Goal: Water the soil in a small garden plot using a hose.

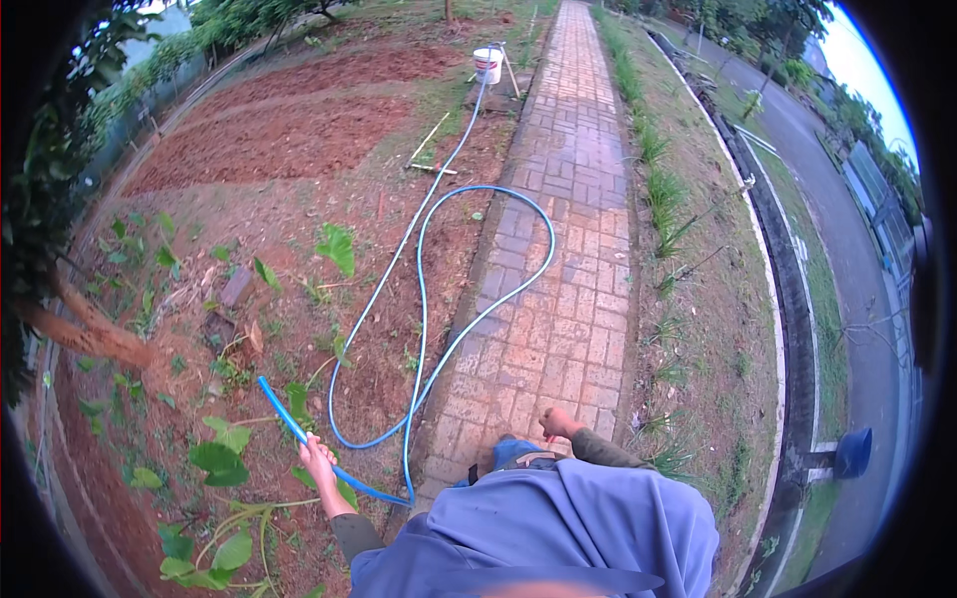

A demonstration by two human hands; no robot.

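Observation:
My left hand [319, 456] is closed around a blue garden hose [280, 407] a short way behind its free end, which points up and to the left over leafy plants. From the hand the hose bends sharply near my body, then loops across soil and paving. Its far stretch runs up to a white bucket [488, 67]. My right hand [559, 423] is in front of my waist above the path, fingers curled. A small red thing [551, 439] shows just below it; whether the hand grips this is unclear.
A brick-paved path [579, 299] runs straight ahead. Tilled red soil [299, 119] and a thin light-coloured frame [430, 149] lie left of it. Broad-leaved plants [218, 463] and a tree trunk [97, 329] stand nearer. To the right are a drainage channel [796, 336] and a blue barrel [853, 454].

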